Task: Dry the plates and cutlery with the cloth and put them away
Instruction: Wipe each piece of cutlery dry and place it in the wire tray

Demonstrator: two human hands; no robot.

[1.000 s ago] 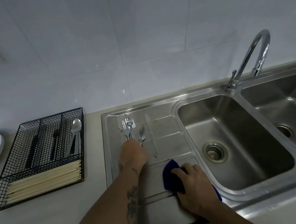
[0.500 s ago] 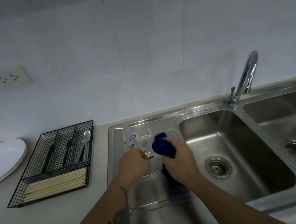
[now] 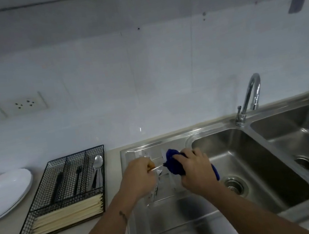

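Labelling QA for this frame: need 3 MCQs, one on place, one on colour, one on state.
1. Where is the wire cutlery tray?
A. left of the sink
B. inside a basin
C. right of the tap

2. What colour is the cloth?
A. yellow
B. blue
C. white

3. What is the right hand doing?
A. hanging idle
B. turning the tap
C. gripping the cloth

Answers:
1 A: it sits on the counter between the white plates and the sink.
2 B: dark blue.
3 C: fingers curl round it while the left hand pinches a piece of cutlery.

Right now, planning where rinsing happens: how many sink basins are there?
2: the left basin beside the drainboard, and the right basin past the faucet, partly cut off.
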